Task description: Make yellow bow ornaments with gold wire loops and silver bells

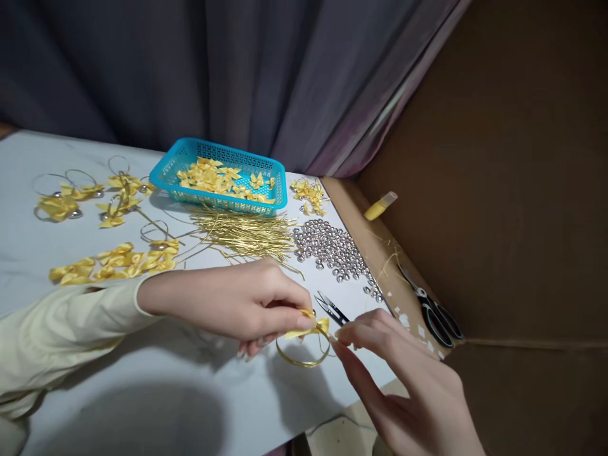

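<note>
The left hand (pixel 254 297) there pinches a yellow bow (pixel 322 325) on a gold ring (pixel 304 364); whether the narrowed right hand (pixel 403 370) grips it, I can't tell.

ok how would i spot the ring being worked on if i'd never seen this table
On the white table, find the blue basket, then look nearer the viewer to the left hand. It pinches a yellow bow on a gold wire ring. Unlike the ringed bows lying at the left, this one is held between fingers.
</note>
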Demonstrator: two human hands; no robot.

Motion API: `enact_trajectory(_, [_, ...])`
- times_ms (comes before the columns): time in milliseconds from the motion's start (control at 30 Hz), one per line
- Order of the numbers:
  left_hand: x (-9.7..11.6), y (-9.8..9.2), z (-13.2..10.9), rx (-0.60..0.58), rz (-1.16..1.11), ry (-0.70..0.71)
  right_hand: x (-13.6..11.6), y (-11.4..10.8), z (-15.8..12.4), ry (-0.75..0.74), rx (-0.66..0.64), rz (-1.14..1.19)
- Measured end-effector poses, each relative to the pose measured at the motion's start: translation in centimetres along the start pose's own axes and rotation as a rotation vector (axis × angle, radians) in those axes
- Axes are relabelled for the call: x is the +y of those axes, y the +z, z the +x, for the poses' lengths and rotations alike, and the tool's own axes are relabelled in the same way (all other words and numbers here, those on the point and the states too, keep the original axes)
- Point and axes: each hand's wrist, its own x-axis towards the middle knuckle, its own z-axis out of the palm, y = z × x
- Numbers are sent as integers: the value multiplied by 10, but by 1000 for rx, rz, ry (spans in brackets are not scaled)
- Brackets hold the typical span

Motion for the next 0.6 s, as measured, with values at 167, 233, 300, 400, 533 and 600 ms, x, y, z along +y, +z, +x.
enact_trajectory(167, [-3,-2,0,-47,-173,-80,-6,1,-2,24,-26,77])
enact_trajectory(233, [-5,-3,1,-54,-256,-109,-8,3,-1,1,-13,98])
enact_trajectory(300, [-6,-5,1,-69,-326,-111,-10,5,1,-21,2,108])
enact_trajectory(400, [-7,-7,1,-92,-380,-93,-12,5,3,-21,42,113])
enact_trajectory(533, [-8,-8,-1,-110,-418,-78,-16,5,3,46,112,114])
enact_trajectory(600, [-8,-8,-1,-117,-424,-74,-18,5,4,65,145,115])
